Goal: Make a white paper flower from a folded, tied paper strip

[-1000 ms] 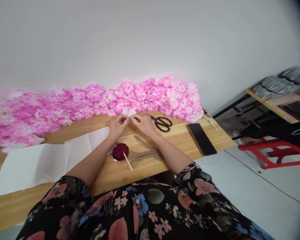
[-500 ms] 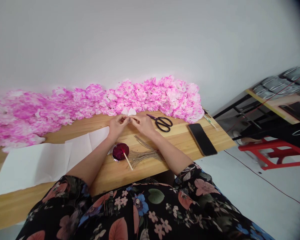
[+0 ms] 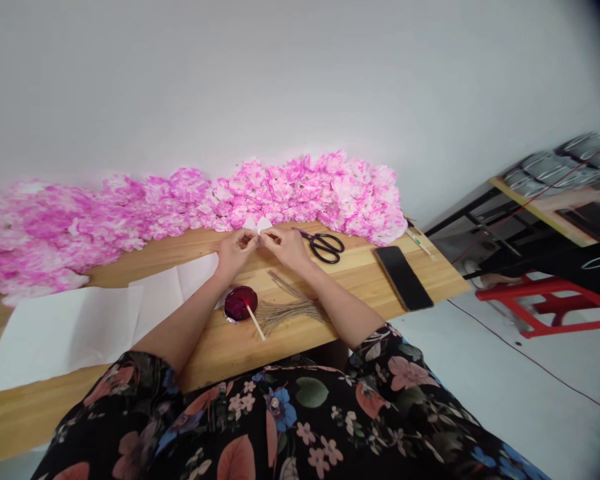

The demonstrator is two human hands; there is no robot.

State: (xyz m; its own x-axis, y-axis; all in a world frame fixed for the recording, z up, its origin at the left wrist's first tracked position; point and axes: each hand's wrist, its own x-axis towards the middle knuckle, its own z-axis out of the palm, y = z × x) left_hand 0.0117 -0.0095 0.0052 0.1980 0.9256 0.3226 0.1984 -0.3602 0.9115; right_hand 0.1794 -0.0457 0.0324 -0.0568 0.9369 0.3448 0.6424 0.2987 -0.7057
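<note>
A small piece of white paper [image 3: 263, 224], gathered at its lower end and fanned out above, is pinched between my two hands over the table. My left hand [image 3: 237, 251] closes thumb and fingertips on its left side. Fingers of my right hand [image 3: 287, 247] pinch it from the right, close to the left fingertips. The gathered end is hidden by the fingers. Just right of my right hand lie black-handled scissors [image 3: 326, 248]. Nearer my body are a small dish of dark red liquid [image 3: 237, 304] with a wooden stick [image 3: 256, 321] in it and a bundle of thin wires [image 3: 290, 310].
Pink and white paper flowers [image 3: 180, 203] are heaped along the wall. White paper sheets [image 3: 65, 333] spread at left. A black phone [image 3: 404, 278] lies near the table's [image 3: 447, 287] right edge. On the floor at right stands a red stool [image 3: 540, 307], beside a shelf [image 3: 540, 207].
Both hands keep pinching the white paper; its fanned end stands slightly more folded and upright, and the fingers have shifted a little. Everything else stays in place.
</note>
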